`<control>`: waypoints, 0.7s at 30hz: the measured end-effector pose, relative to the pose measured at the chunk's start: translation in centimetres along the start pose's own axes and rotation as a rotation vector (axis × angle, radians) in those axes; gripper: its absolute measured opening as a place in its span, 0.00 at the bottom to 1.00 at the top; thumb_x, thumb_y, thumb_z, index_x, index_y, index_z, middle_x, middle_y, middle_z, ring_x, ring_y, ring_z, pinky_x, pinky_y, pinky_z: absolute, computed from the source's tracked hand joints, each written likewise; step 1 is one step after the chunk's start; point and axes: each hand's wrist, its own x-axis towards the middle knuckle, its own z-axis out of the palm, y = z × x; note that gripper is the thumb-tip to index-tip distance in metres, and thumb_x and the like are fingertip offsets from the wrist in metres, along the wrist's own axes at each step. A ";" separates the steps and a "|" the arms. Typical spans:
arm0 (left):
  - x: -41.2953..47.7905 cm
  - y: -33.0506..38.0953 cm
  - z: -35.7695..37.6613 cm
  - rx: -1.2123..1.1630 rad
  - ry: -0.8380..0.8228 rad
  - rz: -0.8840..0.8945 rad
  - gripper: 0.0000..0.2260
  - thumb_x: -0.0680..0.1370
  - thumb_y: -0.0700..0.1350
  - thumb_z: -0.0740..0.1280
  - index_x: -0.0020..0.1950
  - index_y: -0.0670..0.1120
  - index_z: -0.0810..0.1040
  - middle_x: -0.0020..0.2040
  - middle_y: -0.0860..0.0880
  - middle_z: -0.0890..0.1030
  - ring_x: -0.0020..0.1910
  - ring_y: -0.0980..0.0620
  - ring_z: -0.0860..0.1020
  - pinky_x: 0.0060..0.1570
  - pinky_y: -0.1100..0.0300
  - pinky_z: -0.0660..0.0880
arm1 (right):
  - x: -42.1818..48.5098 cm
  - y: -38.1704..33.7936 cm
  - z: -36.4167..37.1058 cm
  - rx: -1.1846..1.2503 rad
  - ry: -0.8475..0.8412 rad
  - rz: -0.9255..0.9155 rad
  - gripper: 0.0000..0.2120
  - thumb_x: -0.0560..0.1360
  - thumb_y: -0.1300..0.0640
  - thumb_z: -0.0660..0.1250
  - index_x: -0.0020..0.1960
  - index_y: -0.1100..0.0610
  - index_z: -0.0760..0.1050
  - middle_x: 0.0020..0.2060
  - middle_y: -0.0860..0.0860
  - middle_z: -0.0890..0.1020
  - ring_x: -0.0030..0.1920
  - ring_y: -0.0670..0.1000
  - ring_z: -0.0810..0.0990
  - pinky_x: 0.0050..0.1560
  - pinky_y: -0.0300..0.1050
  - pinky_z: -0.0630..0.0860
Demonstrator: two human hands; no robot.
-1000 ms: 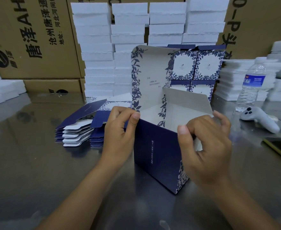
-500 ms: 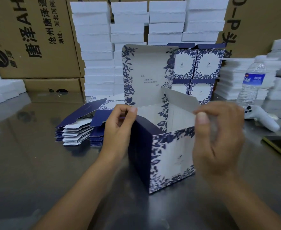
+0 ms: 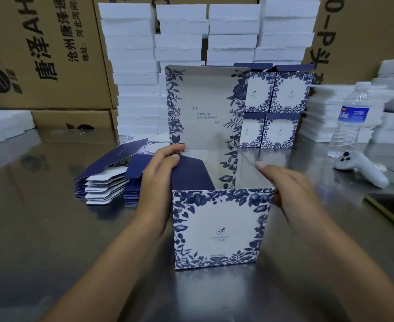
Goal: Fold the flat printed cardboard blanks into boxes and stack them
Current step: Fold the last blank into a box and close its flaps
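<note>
Box, lid upright, stood on the table directly before you. Your left hand pinched its navy flap at 9 o'clock. Your right hand lay against the wall at 3 o'clock, its grip not discernible. Blanks lay at 10 o'clock, stacked boxes at 1 o'clock.

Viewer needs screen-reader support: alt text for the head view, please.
A person's left hand grips the navy side flap of a blue-floral printed box standing lid-up on a metal table, while the right hand touches its right side. A pile of flat blanks lies to the left; four finished boxes are stacked two-by-two behind.
</note>
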 end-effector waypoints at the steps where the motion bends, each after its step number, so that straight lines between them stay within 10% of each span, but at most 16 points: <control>1: 0.0 0.1 0.0 0.003 0.005 0.000 0.11 0.79 0.40 0.58 0.49 0.49 0.80 0.39 0.58 0.83 0.37 0.60 0.80 0.34 0.68 0.75 | 0.0 -0.3 0.0 -0.014 -0.051 0.004 0.13 0.73 0.52 0.66 0.33 0.53 0.83 0.28 0.48 0.83 0.30 0.42 0.80 0.33 0.29 0.73; 6: 0.0 0.2 0.0 0.008 0.015 -0.025 0.12 0.79 0.40 0.58 0.49 0.49 0.80 0.41 0.56 0.83 0.37 0.58 0.80 0.33 0.68 0.75 | 0.2 -0.7 -0.6 -0.125 -0.133 0.053 0.20 0.66 0.48 0.66 0.37 0.68 0.75 0.33 0.62 0.78 0.36 0.57 0.73 0.43 0.49 0.67; 15: 0.1 0.4 0.0 -0.013 -0.065 -0.108 0.15 0.79 0.38 0.56 0.53 0.51 0.81 0.39 0.58 0.84 0.36 0.58 0.80 0.32 0.67 0.76 | 0.6 -3.0 -0.9 -0.595 -0.163 0.032 0.20 0.74 0.56 0.61 0.26 0.57 0.58 0.24 0.50 0.59 0.24 0.48 0.56 0.25 0.41 0.54; 21: 0.3 0.6 0.0 -0.044 -0.052 -0.129 0.17 0.77 0.36 0.57 0.50 0.52 0.82 0.41 0.56 0.83 0.41 0.54 0.79 0.37 0.61 0.74 | 2.0 -4.4 -0.9 -0.690 -0.222 0.242 0.15 0.72 0.50 0.63 0.32 0.58 0.68 0.26 0.55 0.65 0.23 0.49 0.64 0.32 0.42 0.61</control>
